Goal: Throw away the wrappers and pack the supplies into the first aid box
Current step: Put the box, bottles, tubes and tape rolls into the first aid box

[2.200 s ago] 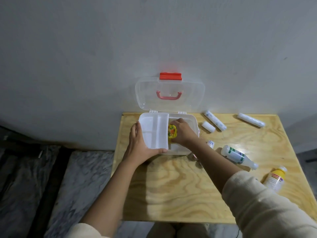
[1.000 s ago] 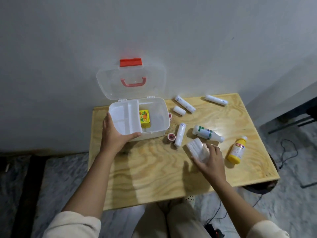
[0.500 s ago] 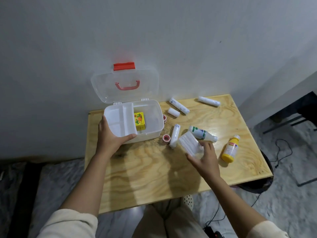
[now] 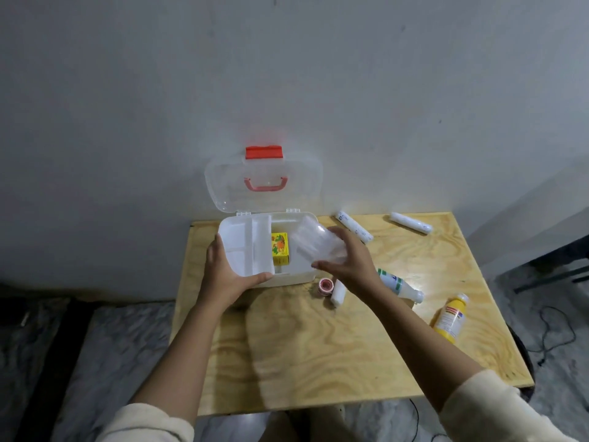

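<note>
Clear plastic packet [image 4: 314, 247] is hanging over the open first aid box [image 4: 299, 274], pinched by the right hand [image 4: 352, 263], while the left hand [image 4: 224, 275] is gripping the box's inner tray [image 4: 247, 247], so the slippery packet risks dropping beside the yellow carton [image 4: 279, 249].

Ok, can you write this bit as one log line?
left hand: steadies first aid box | right hand: holds clear packet over box
</note>
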`<state>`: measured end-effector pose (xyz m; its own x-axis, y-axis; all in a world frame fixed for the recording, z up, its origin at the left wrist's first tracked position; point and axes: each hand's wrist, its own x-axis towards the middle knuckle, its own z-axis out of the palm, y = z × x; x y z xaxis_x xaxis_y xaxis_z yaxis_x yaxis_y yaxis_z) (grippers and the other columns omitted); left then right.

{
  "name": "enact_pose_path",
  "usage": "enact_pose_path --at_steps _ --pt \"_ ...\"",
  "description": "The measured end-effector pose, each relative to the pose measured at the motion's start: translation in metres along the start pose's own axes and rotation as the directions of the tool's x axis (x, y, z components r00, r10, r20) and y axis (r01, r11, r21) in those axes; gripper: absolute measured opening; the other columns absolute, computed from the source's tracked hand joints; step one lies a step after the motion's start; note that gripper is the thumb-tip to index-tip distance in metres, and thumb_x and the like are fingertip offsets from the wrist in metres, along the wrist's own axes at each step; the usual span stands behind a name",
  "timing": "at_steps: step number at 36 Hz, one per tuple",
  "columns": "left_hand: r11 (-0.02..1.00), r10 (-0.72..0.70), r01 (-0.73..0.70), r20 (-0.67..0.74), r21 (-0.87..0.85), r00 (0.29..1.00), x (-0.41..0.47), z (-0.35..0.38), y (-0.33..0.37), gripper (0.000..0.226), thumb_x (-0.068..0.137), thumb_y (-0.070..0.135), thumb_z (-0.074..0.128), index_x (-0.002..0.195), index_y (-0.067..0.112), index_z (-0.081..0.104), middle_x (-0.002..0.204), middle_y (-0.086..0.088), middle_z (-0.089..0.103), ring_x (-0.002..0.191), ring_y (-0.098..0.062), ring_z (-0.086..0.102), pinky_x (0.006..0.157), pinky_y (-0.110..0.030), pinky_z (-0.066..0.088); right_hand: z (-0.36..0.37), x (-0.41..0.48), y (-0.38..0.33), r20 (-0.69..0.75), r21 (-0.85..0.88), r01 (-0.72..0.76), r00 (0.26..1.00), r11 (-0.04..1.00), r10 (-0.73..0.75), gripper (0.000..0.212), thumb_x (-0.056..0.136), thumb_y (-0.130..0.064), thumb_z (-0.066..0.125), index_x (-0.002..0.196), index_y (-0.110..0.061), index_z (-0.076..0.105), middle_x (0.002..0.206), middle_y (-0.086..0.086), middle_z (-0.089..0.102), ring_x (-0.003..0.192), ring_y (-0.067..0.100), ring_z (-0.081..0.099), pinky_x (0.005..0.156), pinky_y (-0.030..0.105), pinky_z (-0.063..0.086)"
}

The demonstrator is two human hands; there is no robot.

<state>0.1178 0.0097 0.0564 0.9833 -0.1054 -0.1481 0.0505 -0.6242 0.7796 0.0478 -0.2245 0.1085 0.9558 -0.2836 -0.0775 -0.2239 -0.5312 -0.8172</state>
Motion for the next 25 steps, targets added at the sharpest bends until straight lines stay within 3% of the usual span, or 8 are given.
enact_pose_path --at_steps 6,12,17,20,25 --pt "1.000 0.001 -0.001 -0.014 -0.020 1.000 0.000 0.001 0.001 0.133 0.039 0.055 0.091 0.147 0.025 0.021 0.146 0.000 0.032 0.132 -0.019 0.034 0.103 -0.038 0.038 0.004 0.025 -0.005 0.061 -0.128 0.099 0.994 0.987 -0.092 0.049 0.077 -0.008 0.070 0.124 -0.017 0.055 0.125 0.003 0.061 0.115 0.019 0.053 0.086 0.018 0.036" --pt "1.000 -0.023 0.023 0.000 -0.021 1.000 -0.001 0.000 0.002 0.135 0.035 0.061 0.087 0.147 0.029 0.020 0.146 0.001 0.032 0.133 -0.020 0.035 0.104 -0.045 0.040 0.013 0.040 -0.007 0.068 -0.325 0.249 0.968 0.912 -0.240 0.041 0.082 -0.010 0.062 0.121 -0.024 0.060 0.120 0.000 0.065 0.107 0.021 0.058 0.078 0.030 0.049" --pt "0.999 -0.048 0.048 0.005 0.012 0.999 -0.001 0.000 0.001 0.137 0.035 0.062 0.087 0.148 0.029 0.017 0.148 0.001 0.029 0.134 -0.022 0.033 0.105 -0.049 0.041 0.020 0.047 -0.006 0.067 -0.422 0.441 0.886 0.792 -0.458 0.039 0.072 0.006 0.065 0.107 -0.012 0.070 0.104 0.009 0.072 0.095 0.029 0.067 0.070 0.039 0.057" --pt "0.998 -0.052 0.052 0.004 0.018 0.999 0.000 0.000 0.001 0.137 0.036 0.062 0.088 0.148 0.029 0.015 0.148 0.002 0.029 0.134 -0.021 0.033 0.105 -0.049 0.041 0.022 0.050 -0.001 0.155 -0.439 0.538 0.835 0.720 -0.529 0.039 0.070 0.009 0.067 0.104 -0.009 0.070 0.103 0.011 0.073 0.095 0.028 0.068 0.081 0.040 0.055" --pt "0.999 -0.033 0.033 -0.012 0.006 0.999 0.000 0.001 0.002 0.132 0.040 0.055 0.091 0.147 0.030 0.017 0.145 0.002 0.031 0.131 -0.019 0.034 0.099 -0.037 0.039 0.021 0.057 0.009 0.321 -0.400 0.604 0.797 0.690 -0.511 0.039 0.076 -0.005 0.071 0.115 -0.011 0.065 0.117 0.010 0.067 0.112 0.030 0.061 0.098 0.047 0.045"
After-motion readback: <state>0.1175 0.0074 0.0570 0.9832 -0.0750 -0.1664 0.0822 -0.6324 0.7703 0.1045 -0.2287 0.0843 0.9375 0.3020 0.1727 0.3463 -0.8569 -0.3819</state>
